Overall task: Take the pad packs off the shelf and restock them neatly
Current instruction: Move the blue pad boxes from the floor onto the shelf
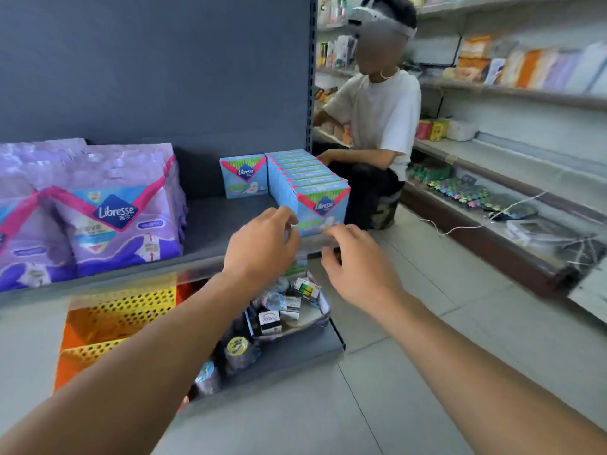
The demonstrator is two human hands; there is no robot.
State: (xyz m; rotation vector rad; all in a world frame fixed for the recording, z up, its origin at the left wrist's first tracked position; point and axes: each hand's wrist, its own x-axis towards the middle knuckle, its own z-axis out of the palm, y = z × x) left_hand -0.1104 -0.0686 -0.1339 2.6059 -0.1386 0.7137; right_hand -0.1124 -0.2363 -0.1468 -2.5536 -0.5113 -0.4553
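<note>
At the left of the frame, purple pad packs point(108, 221) are standing in rows on the grey shelf point(210, 231). Below them, in the lower left, yellow and orange baskets point(121, 310) are sitting on a lower shelf.

In the middle, one blue pad pack point(243, 176) is standing alone at the back of the shelf. Just right of it, a row of blue pad packs point(308, 178) is running from the back to the front edge.

The left hand point(262, 244) is reaching up in the middle of the frame. Its fingers are curling loosely by the left side of the front blue pack point(323, 208). I cannot tell if they are touching it. The right hand point(358, 267) is hovering just right of it, fingers bent and spread, near the bottom of that same pack, holding nothing.

Under the hands, a tray of small boxes point(289, 310) is sitting low down.

At the upper right, another person point(377, 116) in a white shirt is crouching by more shelves point(525, 159).
</note>
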